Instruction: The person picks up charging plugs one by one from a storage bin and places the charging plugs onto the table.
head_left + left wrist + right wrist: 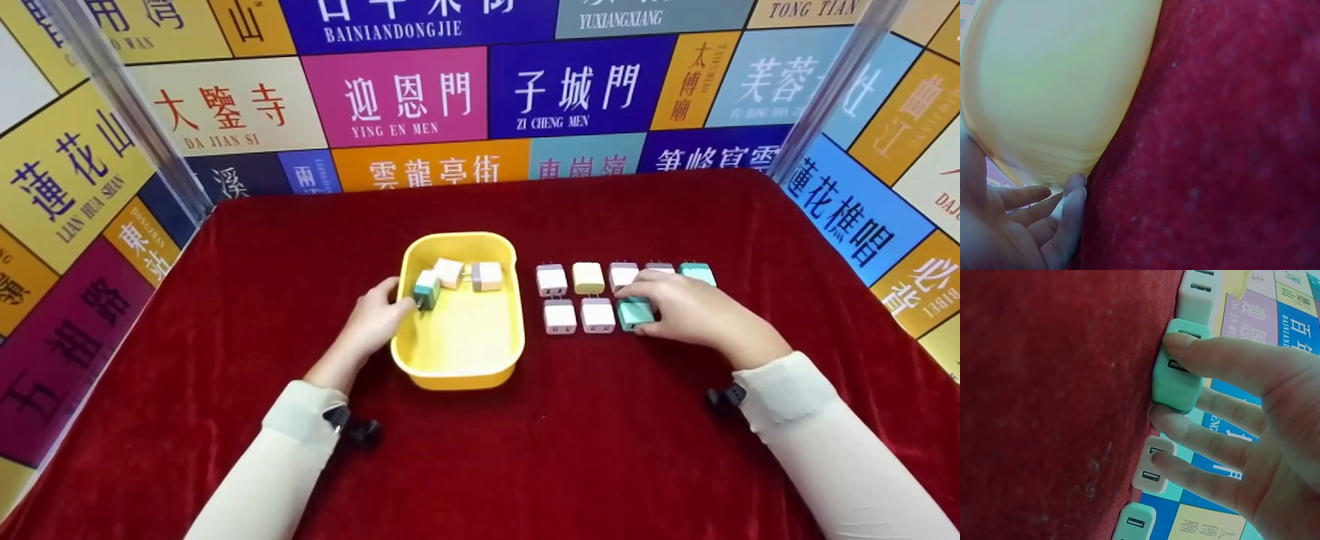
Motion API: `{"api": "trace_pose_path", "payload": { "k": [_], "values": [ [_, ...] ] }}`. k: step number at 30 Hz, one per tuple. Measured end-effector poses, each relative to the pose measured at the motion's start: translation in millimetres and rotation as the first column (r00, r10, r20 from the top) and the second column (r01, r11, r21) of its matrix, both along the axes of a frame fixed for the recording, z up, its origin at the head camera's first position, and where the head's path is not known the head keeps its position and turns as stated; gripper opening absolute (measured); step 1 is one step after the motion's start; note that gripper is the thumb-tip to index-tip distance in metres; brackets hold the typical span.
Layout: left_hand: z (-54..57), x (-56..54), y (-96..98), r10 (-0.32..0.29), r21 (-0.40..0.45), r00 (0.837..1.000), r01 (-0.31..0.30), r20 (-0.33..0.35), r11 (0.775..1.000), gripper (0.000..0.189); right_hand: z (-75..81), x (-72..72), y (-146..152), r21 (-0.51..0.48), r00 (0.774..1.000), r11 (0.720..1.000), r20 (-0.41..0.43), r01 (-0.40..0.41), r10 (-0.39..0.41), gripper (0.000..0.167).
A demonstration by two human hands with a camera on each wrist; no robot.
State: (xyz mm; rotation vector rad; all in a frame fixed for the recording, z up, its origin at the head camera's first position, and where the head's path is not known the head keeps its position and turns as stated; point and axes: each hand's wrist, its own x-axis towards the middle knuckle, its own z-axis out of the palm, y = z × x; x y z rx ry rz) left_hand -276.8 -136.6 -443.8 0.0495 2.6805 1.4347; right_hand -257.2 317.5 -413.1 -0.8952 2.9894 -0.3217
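A yellow plastic bin (457, 379) sits in the middle with several plug chargers inside: a green-and-white one (427, 289), a white one (448, 273) and a white-and-lilac one (487, 276). My left hand (375, 319) grips the bin's left wall, thumb over the rim and fingers outside; the left wrist view shows those fingers (1069, 219) against the bin's outer side. At the right, my right hand (679, 304) pinches a green USB charger (634, 313) at the end of the front row. The right wrist view has the thumb on the socket face of this charger (1176, 385).
Two white chargers (559, 316) (598, 316) stand left of the pinched one. Behind them runs a row with a lilac-topped charger (551, 280), a yellow one (588, 277) and a green one (697, 273), among others. Red velvet cloth (480, 465) covers the table; lettered panels (397, 97) rise behind.
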Motion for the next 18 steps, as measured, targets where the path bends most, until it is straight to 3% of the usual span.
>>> {"api": "trace_pose_path", "payload": {
  "k": [18],
  "values": [
    [-0.4, 0.5, -0.3, -0.002, 0.012, 1.000, 0.002, -0.003, 1.000, 0.056, 10.1, 1.9, 3.6, -0.019, 0.998, 0.999, -0.053, -0.032, 0.031, 0.039]
  ]
}}
